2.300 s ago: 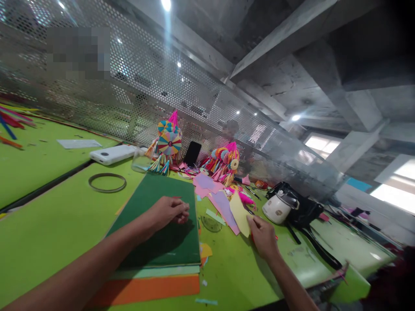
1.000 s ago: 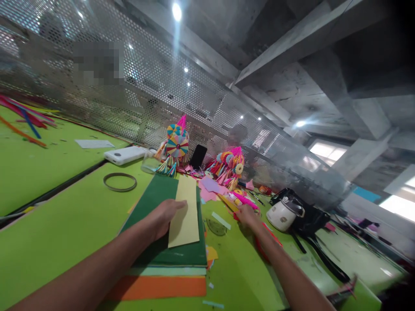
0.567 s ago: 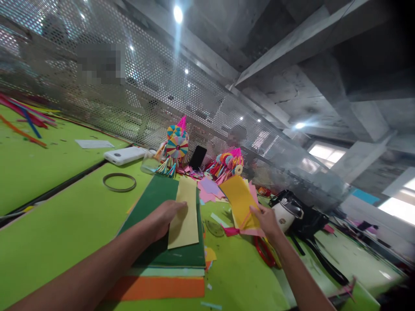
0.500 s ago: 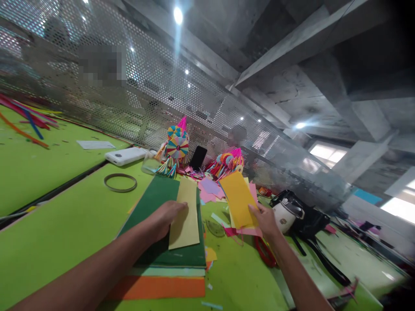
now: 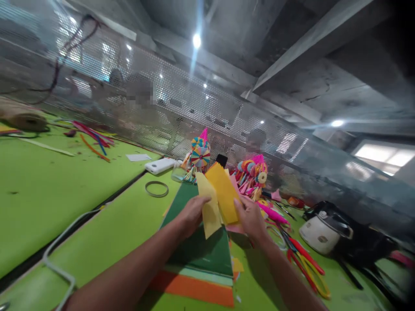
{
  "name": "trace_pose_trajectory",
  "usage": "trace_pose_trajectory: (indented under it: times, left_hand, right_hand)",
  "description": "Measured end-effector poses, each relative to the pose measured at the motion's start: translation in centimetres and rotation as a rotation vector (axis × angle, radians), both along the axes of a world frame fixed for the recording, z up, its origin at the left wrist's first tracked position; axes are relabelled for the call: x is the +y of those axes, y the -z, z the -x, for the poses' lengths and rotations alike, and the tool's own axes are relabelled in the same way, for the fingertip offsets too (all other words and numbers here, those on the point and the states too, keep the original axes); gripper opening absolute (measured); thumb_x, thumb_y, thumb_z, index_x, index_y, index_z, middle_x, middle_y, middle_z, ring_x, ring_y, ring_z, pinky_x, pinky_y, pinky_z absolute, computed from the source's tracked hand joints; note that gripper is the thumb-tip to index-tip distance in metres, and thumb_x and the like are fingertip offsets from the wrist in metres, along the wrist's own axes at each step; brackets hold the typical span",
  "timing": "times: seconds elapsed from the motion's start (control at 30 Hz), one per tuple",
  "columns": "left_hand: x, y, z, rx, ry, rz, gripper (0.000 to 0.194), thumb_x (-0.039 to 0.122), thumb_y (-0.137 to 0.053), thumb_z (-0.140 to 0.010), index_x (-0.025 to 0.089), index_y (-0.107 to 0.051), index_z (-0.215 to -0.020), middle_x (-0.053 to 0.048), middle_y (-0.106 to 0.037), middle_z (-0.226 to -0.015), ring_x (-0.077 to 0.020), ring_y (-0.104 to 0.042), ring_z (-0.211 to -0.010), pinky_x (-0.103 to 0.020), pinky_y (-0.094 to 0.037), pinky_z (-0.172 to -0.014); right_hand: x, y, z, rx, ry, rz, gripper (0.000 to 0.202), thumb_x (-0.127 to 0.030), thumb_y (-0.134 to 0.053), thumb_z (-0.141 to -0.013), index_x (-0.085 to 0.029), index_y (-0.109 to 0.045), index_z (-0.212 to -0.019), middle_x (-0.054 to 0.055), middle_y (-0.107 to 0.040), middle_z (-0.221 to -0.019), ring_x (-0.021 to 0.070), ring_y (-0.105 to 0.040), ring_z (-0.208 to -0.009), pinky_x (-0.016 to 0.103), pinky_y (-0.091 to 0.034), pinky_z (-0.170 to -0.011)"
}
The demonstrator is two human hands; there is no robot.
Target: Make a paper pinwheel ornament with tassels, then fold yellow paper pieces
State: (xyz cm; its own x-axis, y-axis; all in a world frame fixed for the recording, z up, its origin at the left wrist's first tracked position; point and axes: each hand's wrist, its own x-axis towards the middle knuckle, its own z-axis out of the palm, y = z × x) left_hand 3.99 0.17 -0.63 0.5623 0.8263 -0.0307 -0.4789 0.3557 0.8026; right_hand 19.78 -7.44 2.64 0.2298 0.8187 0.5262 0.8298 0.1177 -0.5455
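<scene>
The left hand (image 5: 192, 214) pinched a pale-yellow paper strip (image 5: 211, 212) by its left edge; the right hand (image 5: 253, 218) gripped golden-yellow rectangular paper (image 5: 226, 196) (a dark-green sheet (image 5: 202, 255) lay below).

Black phone (image 5: 222, 160) partly out of sight behind orange-yellow paper (image 5: 224, 192).

The left hand (image 5: 193, 215) now holds the pale sheet (image 5: 211, 214) off the green board (image 5: 204, 255), overlapping the yellow sheet (image 5: 223, 190).

Both forearms (image 5: 139, 259) are bare and slender, tapering to narrow wrists (image 5: 264, 242) and uncovered, slim-fingered hands (image 5: 193, 212).
</scene>
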Motion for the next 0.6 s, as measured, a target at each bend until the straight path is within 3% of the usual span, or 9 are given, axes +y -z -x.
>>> trace_pose_trajectory:
  times: [0.1, 0.23, 0.37, 0.47, 0.6]
  left_hand:
    - [0.4, 0.3, 0.3, 0.066, -0.054, -0.084, 0.018, 0.029, -0.058, -0.067, 0.012, -0.06, -0.073, -0.002, -0.06, -0.065, -0.0152, -0.054, -0.06, -0.024, -0.04, -0.057]
    - [0.9, 0.9, 0.4, 0.096, -0.012, -0.136, 0.015, 0.025, -0.054, -0.067, 0.013, -0.061, -0.072, -0.003, -0.061, -0.068, -0.0168, -0.055, -0.066, -0.025, -0.04, -0.06]
    - [0.0, 0.5, 0.1, -0.058, 0.164, -0.107, 0.021, 0.02, -0.054, -0.066, 0.011, -0.063, -0.082, -0.005, -0.064, -0.073, -0.0186, -0.058, -0.069, -0.027, -0.043, -0.066]
    - [-1.3, 0.0, -0.1, -0.226, 0.329, -0.164, 0.026, 0.023, -0.057, -0.073, 0.011, -0.063, -0.096, -0.008, -0.066, -0.085, -0.0209, -0.061, -0.083, -0.03, -0.044, -0.077]
    - [-1.7, 0.1, -0.3, -0.192, 0.263, -0.185, 0.027, 0.03, -0.064, -0.076, 0.012, -0.063, -0.096, -0.008, -0.068, -0.088, -0.0209, -0.061, -0.086, -0.029, -0.044, -0.082]
  right_hand:
    - [0.3, 0.6, 1.8, -0.198, -0.088, -0.029, 0.027, -0.021, -0.04, -0.087, -0.015, -0.066, -0.094, 0.007, -0.065, -0.089, 0.0199, -0.057, -0.084, 0.031, -0.045, -0.076]
    - [0.0, 0.9, 1.6, -0.375, -0.13, -0.063, 0.032, -0.012, -0.04, -0.086, -0.018, -0.061, -0.11, 0.009, -0.061, -0.11, 0.0221, -0.051, -0.104, 0.038, -0.039, -0.093]
    - [-0.3, 1.9, 1.3, -0.461, -0.053, -0.071, 0.032, -0.007, -0.04, -0.084, -0.017, -0.059, -0.108, 0.01, -0.061, -0.105, 0.0227, -0.05, -0.1, 0.037, -0.042, -0.088]
    - [-0.3, 3.0, 2.9, -0.522, 0.017, -0.049, 0.029, -0.006, -0.042, -0.083, -0.015, -0.06, -0.103, 0.011, -0.061, -0.097, 0.0239, -0.051, -0.093, 0.038, -0.044, -0.081]
    - [-0.4, 3.4, 6.0, -0.502, 0.063, -0.028, 0.022, -0.008, -0.043, -0.082, -0.016, -0.062, -0.091, 0.012, -0.06, -0.089, 0.0255, -0.052, -0.085, 0.039, -0.045, -0.075]
